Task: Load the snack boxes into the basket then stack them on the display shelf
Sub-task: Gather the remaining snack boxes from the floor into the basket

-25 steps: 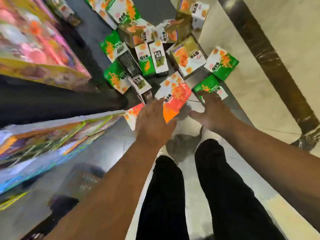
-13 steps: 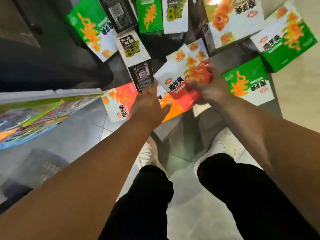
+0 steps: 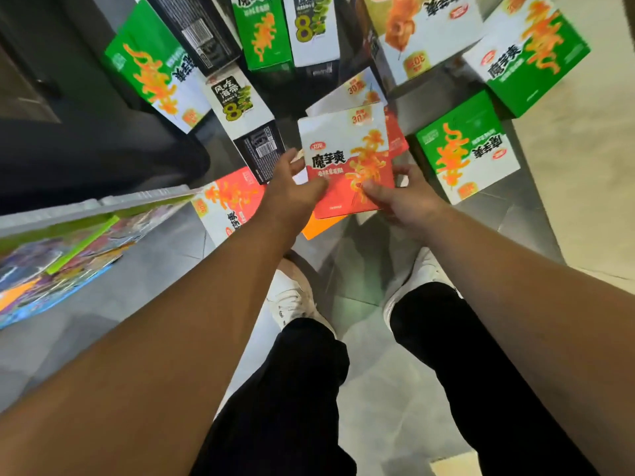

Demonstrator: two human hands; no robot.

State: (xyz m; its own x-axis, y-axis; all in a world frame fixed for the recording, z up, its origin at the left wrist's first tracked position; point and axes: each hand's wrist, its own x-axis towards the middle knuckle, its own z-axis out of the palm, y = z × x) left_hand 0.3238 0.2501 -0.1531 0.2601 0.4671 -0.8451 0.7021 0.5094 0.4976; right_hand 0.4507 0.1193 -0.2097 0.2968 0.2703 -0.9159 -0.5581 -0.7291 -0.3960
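Note:
A red and white snack box [image 3: 343,156] is held face up above the floor between both hands. My left hand [image 3: 292,190] grips its left edge with the thumb on top. My right hand [image 3: 402,197] grips its lower right corner, thumb on the face. Another red and white box [image 3: 226,207] lies on the floor under my left wrist. A second box of the same kind [image 3: 357,91] sits just behind the held one. No basket is visible.
Several green and white boxes [image 3: 467,149] and black and white boxes [image 3: 240,108] lie scattered on the grey tile floor. A display shelf edge [image 3: 86,207] with colourful packs juts in at left. My white shoes [image 3: 292,297] stand below the boxes.
The view has dropped closer to the boxes. Both hands went from reaching to gripping the red and white box, which is now lifted and turned face up.

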